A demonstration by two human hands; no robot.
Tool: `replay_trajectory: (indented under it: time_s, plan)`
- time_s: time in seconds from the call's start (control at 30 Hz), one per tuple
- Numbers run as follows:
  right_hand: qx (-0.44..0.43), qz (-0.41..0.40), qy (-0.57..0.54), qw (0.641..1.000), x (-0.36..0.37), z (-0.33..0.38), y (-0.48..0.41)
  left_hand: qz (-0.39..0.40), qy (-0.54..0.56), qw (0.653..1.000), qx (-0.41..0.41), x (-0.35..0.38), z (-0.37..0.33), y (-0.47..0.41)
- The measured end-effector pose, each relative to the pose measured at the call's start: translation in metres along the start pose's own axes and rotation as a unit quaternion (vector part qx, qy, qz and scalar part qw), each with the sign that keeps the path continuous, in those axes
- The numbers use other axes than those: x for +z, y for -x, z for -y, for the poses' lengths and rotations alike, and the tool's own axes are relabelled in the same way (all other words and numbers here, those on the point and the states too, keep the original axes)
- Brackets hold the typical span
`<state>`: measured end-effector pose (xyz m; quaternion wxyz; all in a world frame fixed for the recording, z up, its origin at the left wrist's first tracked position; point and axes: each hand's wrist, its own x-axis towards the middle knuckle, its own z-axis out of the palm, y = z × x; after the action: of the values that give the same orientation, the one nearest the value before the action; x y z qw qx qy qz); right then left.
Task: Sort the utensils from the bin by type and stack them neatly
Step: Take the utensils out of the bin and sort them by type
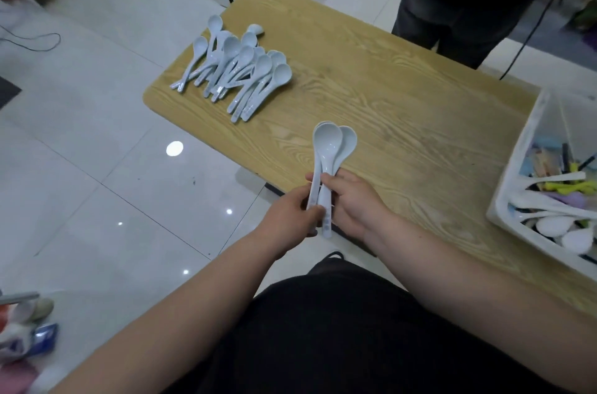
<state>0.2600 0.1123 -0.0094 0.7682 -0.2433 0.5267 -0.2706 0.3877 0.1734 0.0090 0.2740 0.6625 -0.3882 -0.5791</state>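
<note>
Left hand (292,209) and right hand (353,203) both grasp a nested bundle of white spoons (329,148) by the handles, well left of the bin (517,161), apparently aligning them for the spoon pile (239,67) farther left.

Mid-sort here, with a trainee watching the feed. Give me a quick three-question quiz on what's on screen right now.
1. Pick one: the sorted pile of spoons lies A) on the floor, B) on the far left part of the wooden table, C) on a shelf.
2. True or false: the right hand is empty while the left hand alone holds the bundle of spoons.
3. Fill the gap: more white spoons wait in the white ___ at the table's right edge.
Key: 1 B. 2 False: both hands grip the bundle's handles. 3 bin.
</note>
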Motion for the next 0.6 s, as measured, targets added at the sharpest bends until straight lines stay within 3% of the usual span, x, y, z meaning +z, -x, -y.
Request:
replay_trajectory:
  time_s: [0.27, 0.6]
  plan:
    - [0.018, -0.016, 0.059, 0.998, 0.032, 0.037, -0.068, -0.029, -0.017, 0.999, -0.027, -0.034, -0.019, -0.056]
    - [0.050, -0.064, 0.051, 0.995, 0.075, 0.048, -0.137, 0.040, -0.190, 0.981, -0.029, -0.108, -0.015, -0.135]
